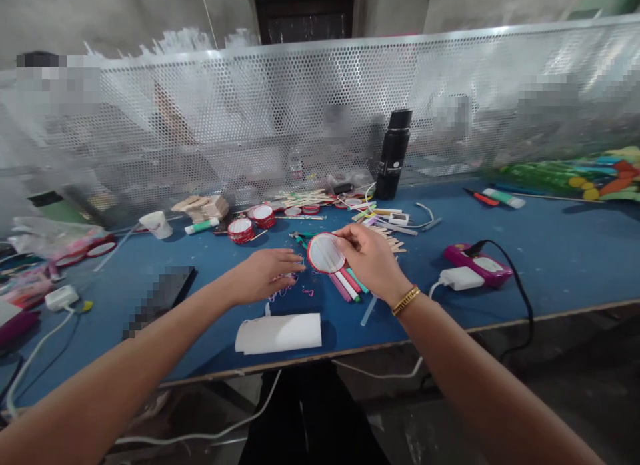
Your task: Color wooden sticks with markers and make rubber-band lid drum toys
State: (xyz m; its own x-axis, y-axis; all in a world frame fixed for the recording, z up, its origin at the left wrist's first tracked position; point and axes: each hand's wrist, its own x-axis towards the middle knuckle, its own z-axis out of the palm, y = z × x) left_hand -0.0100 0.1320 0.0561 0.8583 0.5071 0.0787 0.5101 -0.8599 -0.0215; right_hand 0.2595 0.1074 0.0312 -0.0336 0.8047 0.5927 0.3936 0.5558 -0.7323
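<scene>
My right hand (367,255) pinches a round white disc with a red rim (325,253) at its right edge and holds it tilted above the blue table. Just left of the disc, my left hand (265,273) is open, with fingers stretched out and nothing visible in them. Small purple loops (307,292) lie scattered beneath and beside its fingertips. Partly covered by the disc and my right hand are several coloured markers (349,285) and green-handled pliers (300,240). Closer to me rests a white paper roll (279,333).
Red-rimmed round stacks (241,230), wooden sticks (305,198) and a black bottle (394,155) stand or lie toward the perforated metal screen (310,105). A purple power strip (477,265) with cables is at right. Left are a paper cup (157,225) and a dark phone-like slab (165,298).
</scene>
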